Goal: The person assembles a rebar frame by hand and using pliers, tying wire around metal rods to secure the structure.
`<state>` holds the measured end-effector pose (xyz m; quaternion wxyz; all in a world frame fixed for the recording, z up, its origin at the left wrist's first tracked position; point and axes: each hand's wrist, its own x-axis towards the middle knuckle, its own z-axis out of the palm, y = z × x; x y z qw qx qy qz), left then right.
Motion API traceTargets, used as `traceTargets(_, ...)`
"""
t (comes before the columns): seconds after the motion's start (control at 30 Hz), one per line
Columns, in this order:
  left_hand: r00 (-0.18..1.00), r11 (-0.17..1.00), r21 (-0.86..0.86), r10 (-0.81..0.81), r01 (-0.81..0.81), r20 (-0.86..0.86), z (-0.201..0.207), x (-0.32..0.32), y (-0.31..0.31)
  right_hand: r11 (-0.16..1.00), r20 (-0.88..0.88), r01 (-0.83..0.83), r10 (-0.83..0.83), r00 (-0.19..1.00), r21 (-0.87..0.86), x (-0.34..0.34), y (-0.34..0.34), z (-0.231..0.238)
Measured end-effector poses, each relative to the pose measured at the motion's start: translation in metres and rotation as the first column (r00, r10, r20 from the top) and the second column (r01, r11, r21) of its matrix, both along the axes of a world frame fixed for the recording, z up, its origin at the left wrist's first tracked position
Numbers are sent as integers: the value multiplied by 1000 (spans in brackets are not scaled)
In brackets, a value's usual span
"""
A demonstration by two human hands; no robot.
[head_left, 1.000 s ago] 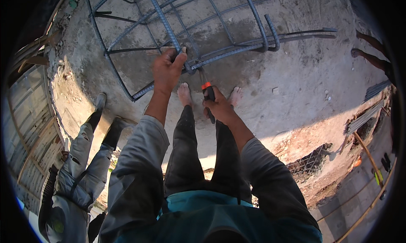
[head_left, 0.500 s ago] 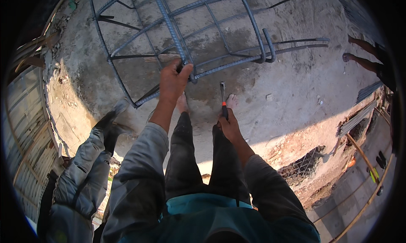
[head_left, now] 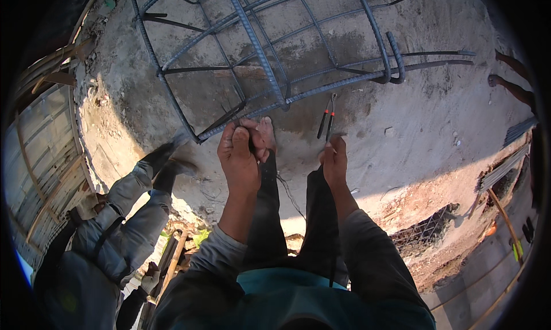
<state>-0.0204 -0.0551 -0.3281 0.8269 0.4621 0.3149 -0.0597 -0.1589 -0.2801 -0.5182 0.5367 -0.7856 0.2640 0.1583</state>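
Observation:
A cage of ribbed steel rebar [head_left: 258, 49] lies on the ground in front of me, its long bars crossed by bent stirrups. Near its close edge my left hand [head_left: 240, 160] is closed with the thumb uppermost; what it holds, if anything, is hidden. My right hand [head_left: 336, 160] has its fingers closed at the lower end of one handle of the pincers [head_left: 330, 115]. Their black handles have red bands and stand apart, the metal head pointing away from me. My bare left foot [head_left: 266, 136] shows just beyond my left hand.
Close on my left, a person in grey trousers [head_left: 138, 209] stands or crouches. Another person's legs [head_left: 513, 80] show at the far right. Corrugated sheeting [head_left: 502, 169] and a wooden pole [head_left: 504, 218] lie along the right edge. A woven panel [head_left: 46, 158] stands at left.
My left hand has left the cage's middle bar and drawn nearer to me. The pincers' handles have spread, and my right hand now grips lower on them. The view has shifted slightly.

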Motion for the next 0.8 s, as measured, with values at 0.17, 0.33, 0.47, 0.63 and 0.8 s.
traceTargets(0.17,1000,997,-79,-11,11,1,-3,-32,-39,866,227,-179,78,971,466,83,74,197)
traceTargets(0.33,992,962,-273,-59,26,-113,7,-29,-36,867,-6,-86,102,995,491,81,66,202)
traceTargets(0.47,999,835,-550,26,2,43,-14,-18,-6,840,-6,-115,139,990,530,85,70,223)
traceTargets(0.63,999,958,-288,-7,-5,-42,9,-13,-7,873,-78,-192,252,965,449,92,63,225)
traceTargets(0.8,993,970,-234,42,-67,-111,8,-12,-17,926,249,-310,255,934,214,102,77,223)
